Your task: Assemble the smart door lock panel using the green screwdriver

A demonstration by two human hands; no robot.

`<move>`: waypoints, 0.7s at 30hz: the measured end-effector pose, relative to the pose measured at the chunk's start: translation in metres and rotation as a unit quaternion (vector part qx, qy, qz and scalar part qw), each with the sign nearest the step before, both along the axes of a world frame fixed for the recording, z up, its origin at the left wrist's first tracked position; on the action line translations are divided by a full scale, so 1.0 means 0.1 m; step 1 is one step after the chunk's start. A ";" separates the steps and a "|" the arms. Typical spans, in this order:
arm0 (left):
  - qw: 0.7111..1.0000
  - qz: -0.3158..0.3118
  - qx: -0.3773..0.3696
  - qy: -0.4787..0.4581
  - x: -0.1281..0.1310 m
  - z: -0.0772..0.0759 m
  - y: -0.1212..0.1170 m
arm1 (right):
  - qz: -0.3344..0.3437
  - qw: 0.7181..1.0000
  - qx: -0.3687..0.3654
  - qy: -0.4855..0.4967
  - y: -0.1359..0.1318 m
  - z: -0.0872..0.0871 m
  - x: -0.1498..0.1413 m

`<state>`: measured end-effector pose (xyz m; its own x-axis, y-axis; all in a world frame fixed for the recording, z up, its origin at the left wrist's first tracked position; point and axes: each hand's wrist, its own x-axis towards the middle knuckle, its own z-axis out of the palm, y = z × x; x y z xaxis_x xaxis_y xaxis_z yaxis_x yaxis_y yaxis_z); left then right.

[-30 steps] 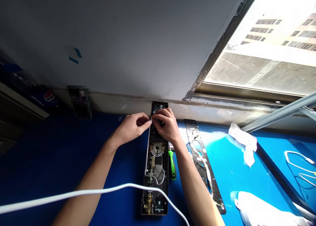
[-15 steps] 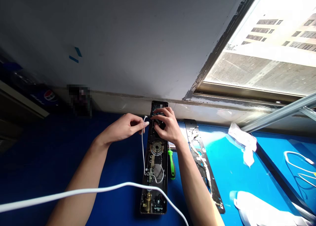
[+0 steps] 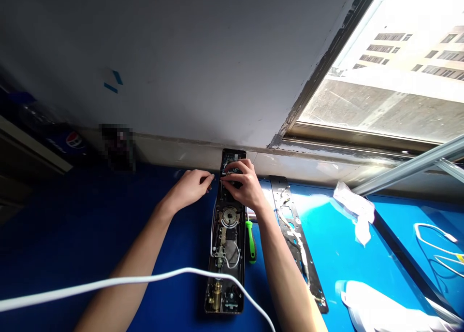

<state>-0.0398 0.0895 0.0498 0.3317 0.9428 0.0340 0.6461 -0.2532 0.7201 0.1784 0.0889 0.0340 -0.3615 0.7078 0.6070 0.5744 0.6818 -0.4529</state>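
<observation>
A long black door-lock housing (image 3: 225,235), with its inside facing up, lies lengthwise before me. A circuit board (image 3: 229,159) sits at its far end; a round part and brass-coloured fittings lie nearer. A thin white wire (image 3: 212,233) runs up the housing's left edge to my right fingertips. My right hand (image 3: 244,183) is over the far half, thumb and forefinger pinched at the left edge around the wire's end. Just left of the housing, my left hand (image 3: 192,189) is closed in a pinch; whatever it holds is too small to see. A green-handled screwdriver (image 3: 250,241) lies along the right side.
A black perforated plate (image 3: 299,245) with taped wiring lies to the right. Beyond it are a clear plastic bag (image 3: 355,209), a metal bar (image 3: 409,170) and a white cable (image 3: 431,228). A thick white cable (image 3: 163,276) crosses the foreground. The wall (image 3: 174,80) rises behind.
The wire's connector end, earlier upright by my left fingers, now lies at the housing edge by my right fingertips. My right thumb and forefinger have closed together there; my left hand moved slightly.
</observation>
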 end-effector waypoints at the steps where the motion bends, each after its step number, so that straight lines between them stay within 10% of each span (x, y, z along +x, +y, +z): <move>1: 1.000 -0.002 0.000 -0.008 0.01 0.00 0.00 | 0.004 1.000 0.000 0.004 0.00 0.01 0.00; 15: 0.990 0.108 0.036 -0.080 -0.02 0.15 -0.03 | 0.072 0.996 -0.028 -0.036 -0.14 0.17 -0.21; 21: 0.994 0.044 0.066 -0.080 0.06 0.11 -0.03 | 0.031 0.998 -0.043 -0.021 -0.13 0.23 -0.10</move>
